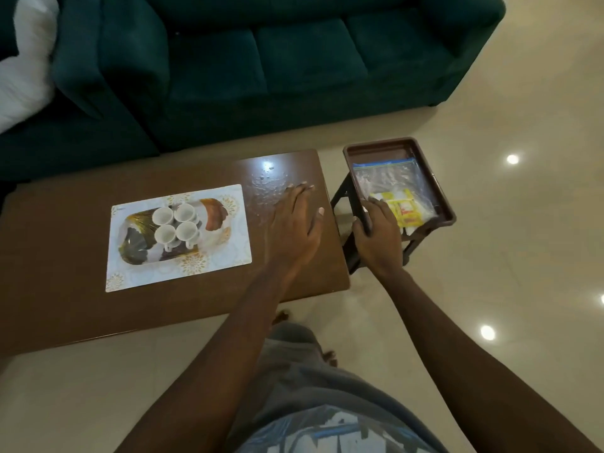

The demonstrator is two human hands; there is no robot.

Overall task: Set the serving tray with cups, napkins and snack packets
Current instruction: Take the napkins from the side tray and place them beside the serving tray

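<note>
A brown serving tray (379, 147) rests on a dark stool to the right of the table. In it lie a clear zip bag (387, 178) and yellow snack packets (405, 210). My right hand (376, 233) grips the tray's near-left rim. My left hand (295, 223) lies flat, fingers apart, on the right end of the brown table (65, 223), holding nothing. Several white cups (175, 225) stand close together on a patterned placemat (183, 269) at the table's middle. No napkins are clearly visible.
A dark green sofa (261, 60) runs along the far side of the table, with a white cushion (23, 70) at its left. The stool's dark frame (346, 197) stands on glossy beige floor tiles beside the table's right edge.
</note>
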